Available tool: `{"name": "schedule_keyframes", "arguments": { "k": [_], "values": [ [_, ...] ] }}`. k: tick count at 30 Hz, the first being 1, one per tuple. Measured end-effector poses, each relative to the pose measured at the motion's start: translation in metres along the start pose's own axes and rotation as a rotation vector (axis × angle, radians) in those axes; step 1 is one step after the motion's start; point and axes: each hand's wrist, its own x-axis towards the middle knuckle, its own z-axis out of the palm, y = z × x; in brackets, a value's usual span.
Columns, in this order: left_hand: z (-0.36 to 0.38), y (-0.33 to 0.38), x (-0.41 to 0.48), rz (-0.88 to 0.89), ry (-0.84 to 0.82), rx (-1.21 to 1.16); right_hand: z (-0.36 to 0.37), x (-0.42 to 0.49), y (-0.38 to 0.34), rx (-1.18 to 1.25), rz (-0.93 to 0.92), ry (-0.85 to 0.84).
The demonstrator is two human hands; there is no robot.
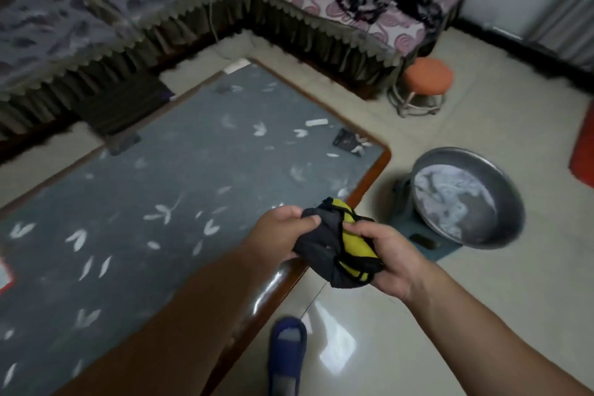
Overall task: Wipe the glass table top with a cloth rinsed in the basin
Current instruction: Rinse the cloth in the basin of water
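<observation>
The left grip [276,231] and the right grip [385,254] both curl round one cloth [321,244]. The left thumb and fingers pinch its left end. The right fingers wrap its right side from below and behind. The cloth is wadded between them, black with yellow panels edged in black, and a loose black fold hangs below the right grip. Bunched like this it has only a weak long axis, running roughly from one grip to the other. I cannot tell whether it is wet.

The bundle is held in the air, just over the brown rim [369,180] of the bench and near its right-hand corner. The glass top [193,186], grey with pale leaf marks, spreads to the left of the grips and ahead of them. So the left grip is the nearer one for a wiping stroke, and the stroke would run leftward and away from the body.

The basin [511,219] lies the other way, right of the right grip and slightly ahead, down at floor level on a low blue stand [427,244]. It holds foamy water. I judge that rinsing would fall to the right grip and wiping to the left.

A few small items [345,140] lie on the glass at the corner ahead of the grips, in the path of a long stroke.
</observation>
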Motion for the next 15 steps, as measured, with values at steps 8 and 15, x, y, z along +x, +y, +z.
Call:
{"name": "schedule_keyframes", "arguments": {
  "k": [8,15],
  "values": [
    [0.161,0.065,0.139,-0.048,-0.247,0.051,-0.147,0.038,-0.121,-0.252,-0.21,0.323],
    [0.291,0.078,0.235,-0.002,-0.263,0.214,-0.288,0.061,-0.179,0.049,-0.243,0.452]
  ]
}}
